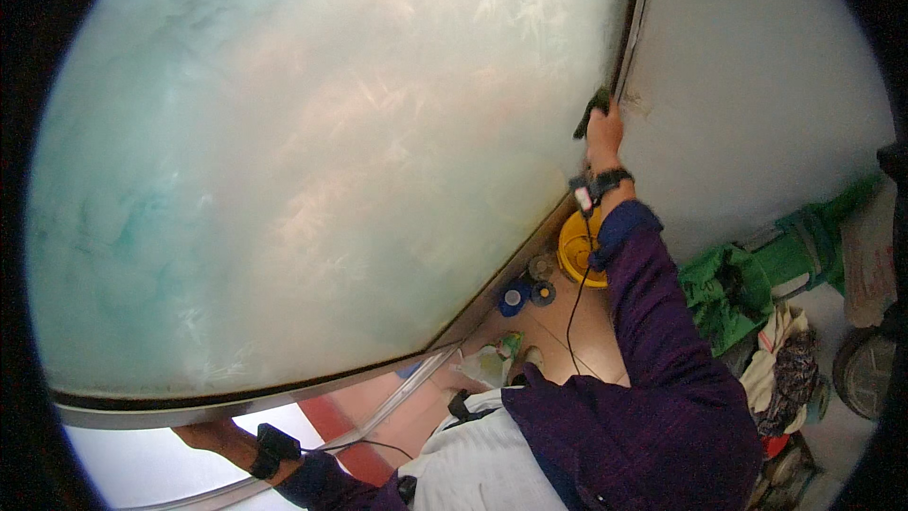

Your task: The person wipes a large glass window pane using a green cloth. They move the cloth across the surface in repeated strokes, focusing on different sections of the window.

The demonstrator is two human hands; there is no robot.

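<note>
A large, cloudy pale-green panel [340, 177], perhaps frosted glass, fills the view before me, with feathery whitish marks over it. Along its lower border runs a dark strip with a grey frame [142, 416] below. My right hand [605, 133] is at the panel's right edge, closed around a small black tool [591, 113]; its exact kind is unclear. Beside it, a metal trim strip [631, 28] rises along the edge. My left hand [206, 434] is up against the underside of the lower frame at the left. The frame hides its fingertips, so its grip cannot be told.
Below my right arm, a yellow bucket [573, 255] stands on the tiled floor [560, 326] near several containers, one a blue container [512, 298]. A plastic bag [489, 363] lies closer. At right are a green bin [794, 255] and piled cloths [780, 362]. A cable [569, 319] hangs from my right wrist.
</note>
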